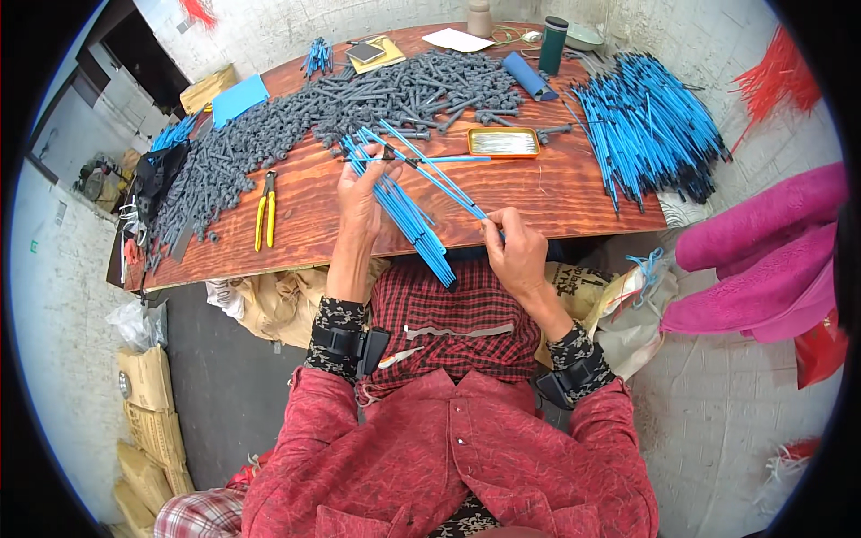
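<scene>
My left hand [360,195] is closed round a bundle of thin blue rods [414,224] with dark fittings, which slants down over the table's front edge. To the right of it, my right hand [517,249] pinches the dark lower tip of one or two more blue rods [448,186]. Those rods run up and left to a black joint beside my left fingers; whether they join the bundle there is hard to make out. Just beyond my hands spreads a large heap of dark grey bolt-shaped plastic pieces [386,94].
A shallow tin [502,143] of thin metal pins lies beyond my right hand. Yellow-handled nippers [265,215] lie left. A big pile of blue rods [641,125] covers the table's right end. A green flask [553,45] stands at the back. Magenta cloth [762,260] hangs at right.
</scene>
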The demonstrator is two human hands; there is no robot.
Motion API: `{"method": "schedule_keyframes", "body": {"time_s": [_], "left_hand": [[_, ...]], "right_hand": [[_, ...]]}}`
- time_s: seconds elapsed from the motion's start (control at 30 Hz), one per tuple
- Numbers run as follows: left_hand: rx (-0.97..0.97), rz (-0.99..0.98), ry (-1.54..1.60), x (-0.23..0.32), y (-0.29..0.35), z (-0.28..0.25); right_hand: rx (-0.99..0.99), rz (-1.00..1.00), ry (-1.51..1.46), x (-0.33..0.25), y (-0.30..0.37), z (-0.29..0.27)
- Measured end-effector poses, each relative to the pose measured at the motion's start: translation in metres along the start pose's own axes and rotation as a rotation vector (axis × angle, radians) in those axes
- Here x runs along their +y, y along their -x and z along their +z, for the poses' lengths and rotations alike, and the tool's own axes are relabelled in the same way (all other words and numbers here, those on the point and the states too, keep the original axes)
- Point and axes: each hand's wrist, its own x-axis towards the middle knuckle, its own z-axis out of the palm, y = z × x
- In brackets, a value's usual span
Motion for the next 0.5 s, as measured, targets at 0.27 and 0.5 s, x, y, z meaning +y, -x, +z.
{"method": "schedule_keyframes", "body": {"time_s": [0.27,0.5], "left_hand": [[0.007,0.008,-0.006,-0.001,-0.003,0.0],[0.055,-0.077,-0.045,0.006,-0.014,-0.006]], "right_hand": [[0.039,-0.015,0.088,-0.016,0.005,0.011],[0.057,-0.082,0.012,-0.013,-0.005,-0.002]]}}
